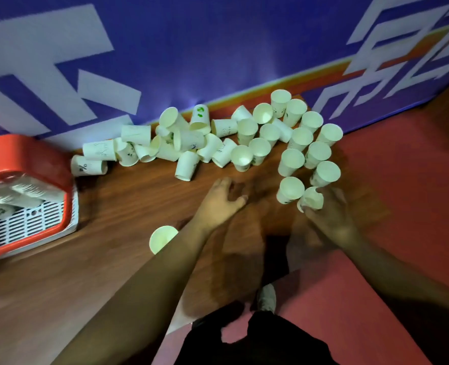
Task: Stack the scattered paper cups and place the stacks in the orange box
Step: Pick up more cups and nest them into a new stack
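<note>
Dozens of paper cups [240,157] lay scattered on the wooden table [112,206], some upright, some tipped. The right hand [328,217] gripped one upright cup [311,198] at the pile's near edge; the left hand [222,200] hovered spread, apparently empty through the blur. Blurred stacks [33,191] lay inside the orange box [25,154] at the far left.

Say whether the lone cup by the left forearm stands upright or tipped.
Upright: the lone cup shows its round open mouth facing up toward the camera.
</note>
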`<state>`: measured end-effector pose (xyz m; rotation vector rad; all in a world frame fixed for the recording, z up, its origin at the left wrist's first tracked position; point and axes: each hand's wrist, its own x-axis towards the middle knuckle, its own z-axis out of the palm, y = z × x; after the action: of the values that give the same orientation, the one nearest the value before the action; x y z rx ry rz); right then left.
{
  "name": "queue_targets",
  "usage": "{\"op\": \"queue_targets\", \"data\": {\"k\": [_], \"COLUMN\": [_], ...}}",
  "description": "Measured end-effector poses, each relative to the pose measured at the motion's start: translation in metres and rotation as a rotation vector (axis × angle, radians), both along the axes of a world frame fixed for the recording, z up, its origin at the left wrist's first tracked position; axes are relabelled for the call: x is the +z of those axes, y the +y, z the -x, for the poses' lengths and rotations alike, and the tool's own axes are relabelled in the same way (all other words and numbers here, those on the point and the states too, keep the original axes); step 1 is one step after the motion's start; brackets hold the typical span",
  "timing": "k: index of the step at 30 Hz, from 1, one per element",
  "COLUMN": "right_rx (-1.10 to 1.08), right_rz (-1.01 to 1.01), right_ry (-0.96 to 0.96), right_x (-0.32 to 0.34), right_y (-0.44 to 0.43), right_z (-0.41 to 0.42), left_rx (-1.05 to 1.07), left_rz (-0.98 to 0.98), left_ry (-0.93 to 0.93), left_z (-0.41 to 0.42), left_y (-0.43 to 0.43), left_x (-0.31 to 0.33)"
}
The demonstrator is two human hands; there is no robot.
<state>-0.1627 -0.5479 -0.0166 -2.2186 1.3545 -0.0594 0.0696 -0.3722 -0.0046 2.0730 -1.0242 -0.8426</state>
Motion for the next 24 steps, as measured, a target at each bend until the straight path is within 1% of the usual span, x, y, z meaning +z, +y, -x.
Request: {"op": "queue_targets", "data": {"k": [2,4,7,10,12,15,17,24], "right_rx": [-0.007,-0.005,0.016,0.064,0.080,0.124,0.157,0.217], "right_rz": [-0.046,-0.093,-0.093,-0.112,-0.098,-0.073,-0.119,-0.138], "right_ry": [0.030,-0.008,-0.061,-0.055,-0.042,-0.024,-0.008,-0.071], "right_x": [-0.010,-0.014,-0.024,-0.037,-0.047,-0.064,-0.071,-0.067], "right_y": [-0.025,-0.040,-0.050,-0.062,-0.071,-0.081,-0.085,-0.095], "right_z": [0.018,0.027,0.034,0.036,0.034,0.030,0.027,0.024], "left_rx": [-0.032,-0.056,-0.093,-0.097,-0.096,-0.138,-0.141,-0.032], "left_rz": [-0.027,-0.066,-0.108,-0.080,-0.098,-0.141,-0.124,-0.081], "left_ry": [-0.007,-0.011,-0.022,-0.048,-0.067,-0.063,-0.064,-0.096], "left_z": [0.021,0.041,0.069,0.085,0.087,0.088,0.091,0.085], "left_y": [-0.036,-0.068,-0.106,-0.136,-0.153,-0.169,-0.174,-0.158], "left_x": [-0.006,-0.017,-0.037,-0.058,-0.069,-0.080,-0.087,-0.088]}}
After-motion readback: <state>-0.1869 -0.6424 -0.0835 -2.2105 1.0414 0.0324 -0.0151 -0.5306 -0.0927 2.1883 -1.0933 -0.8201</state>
